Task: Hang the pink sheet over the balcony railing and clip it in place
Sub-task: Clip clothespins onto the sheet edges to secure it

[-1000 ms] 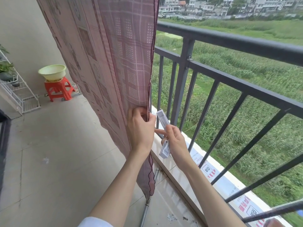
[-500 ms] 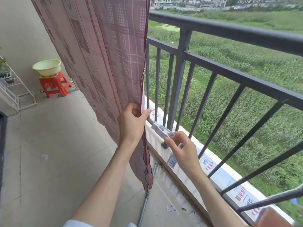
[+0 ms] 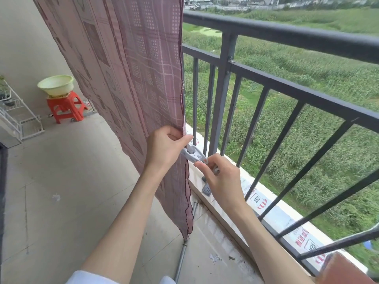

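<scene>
The pink checked sheet (image 3: 131, 74) hangs over the dark metal balcony railing (image 3: 287, 35) and drapes down on the balcony side. My left hand (image 3: 166, 148) pinches the sheet's right edge low down. My right hand (image 3: 221, 181) holds a grey plastic clip (image 3: 193, 155), whose jaws touch the sheet's edge just below my left thumb. A second grey clip end (image 3: 206, 189) hangs under my right hand.
A low tiled ledge (image 3: 229, 220) runs under the railing bars. A metal pipe (image 3: 182, 257) lies on the floor by it. Far left stand a red stool (image 3: 65, 108) with a pale green basin (image 3: 55, 84) and a white wire rack (image 3: 18, 117).
My right hand has turned the clip and brought it left to the sheet's edge. My left hand has kept its pinch on the edge.
</scene>
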{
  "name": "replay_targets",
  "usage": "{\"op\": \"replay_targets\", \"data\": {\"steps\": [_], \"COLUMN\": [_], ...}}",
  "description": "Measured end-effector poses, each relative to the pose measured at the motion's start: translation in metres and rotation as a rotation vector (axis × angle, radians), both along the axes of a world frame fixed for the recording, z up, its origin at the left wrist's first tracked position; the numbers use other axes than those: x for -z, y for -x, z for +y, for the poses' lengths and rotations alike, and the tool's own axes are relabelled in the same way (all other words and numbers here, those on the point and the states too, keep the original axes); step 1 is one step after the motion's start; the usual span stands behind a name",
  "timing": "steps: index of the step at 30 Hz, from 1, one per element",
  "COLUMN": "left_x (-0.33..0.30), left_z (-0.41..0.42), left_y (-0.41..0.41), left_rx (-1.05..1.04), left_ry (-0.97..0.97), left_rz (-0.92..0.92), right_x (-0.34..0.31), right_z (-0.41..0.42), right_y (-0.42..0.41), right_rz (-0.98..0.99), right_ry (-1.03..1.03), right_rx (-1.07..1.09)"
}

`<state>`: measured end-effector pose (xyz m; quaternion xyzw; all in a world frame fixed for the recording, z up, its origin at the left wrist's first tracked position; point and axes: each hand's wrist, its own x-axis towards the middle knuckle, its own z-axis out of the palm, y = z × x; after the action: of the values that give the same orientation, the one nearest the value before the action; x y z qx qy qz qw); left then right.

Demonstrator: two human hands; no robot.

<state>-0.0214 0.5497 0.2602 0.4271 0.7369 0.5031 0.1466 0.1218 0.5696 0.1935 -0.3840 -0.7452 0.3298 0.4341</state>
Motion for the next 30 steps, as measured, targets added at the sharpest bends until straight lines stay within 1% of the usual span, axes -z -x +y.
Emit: {"op": "replay_targets", "data": {"steps": [4, 6, 11, 13, 15, 17, 20, 24, 27, 30], "left_x": [-0.001, 0.001, 0.009, 0.026, 0.056, 0.094, 0.156, 0.214, 0.235, 0.242], "left_z": [-0.001, -0.002, -0.008, -0.014, -0.022, -0.031, -0.041, -0.036, -0.028, -0.027], "left_y": [0.001, 0.001, -0.001, 0.001, 0.006, 0.011, 0.012, 0.011, 0.010, 0.011], "left_rx": [0.017, 0.024, 0.084, 0.057, -0.016, -0.060, -0.035, 0.070, 0.160, 0.210], "left_ry": [0.011, 0.003, -0.125, -0.209, -0.207, -0.073, 0.209, 0.494, 0.618, 0.666], "left_rz": [0.017, 0.016, -0.012, -0.044, -0.059, -0.077, -0.110, -0.142, -0.135, -0.143], "right_x": [-0.001, 0.000, 0.005, 0.015, 0.033, 0.057, 0.095, 0.138, 0.163, 0.176], "right_z": [-0.002, -0.003, -0.003, -0.002, -0.001, 0.004, 0.014, 0.030, 0.039, 0.043], "right_y": [0.007, 0.008, 0.004, -0.001, -0.007, -0.012, -0.014, 0.004, 0.023, 0.033], "right_rz": [-0.044, -0.056, -0.054, -0.072, -0.105, -0.178, -0.330, -0.617, -0.748, -0.781], "right_ry": [-0.090, -0.086, 0.018, 0.080, 0.165, 0.221, 0.324, 0.486, 0.589, 0.641], "right_rx": [0.043, 0.052, 0.013, -0.002, -0.007, 0.013, 0.020, -0.133, -0.219, -0.249]}}
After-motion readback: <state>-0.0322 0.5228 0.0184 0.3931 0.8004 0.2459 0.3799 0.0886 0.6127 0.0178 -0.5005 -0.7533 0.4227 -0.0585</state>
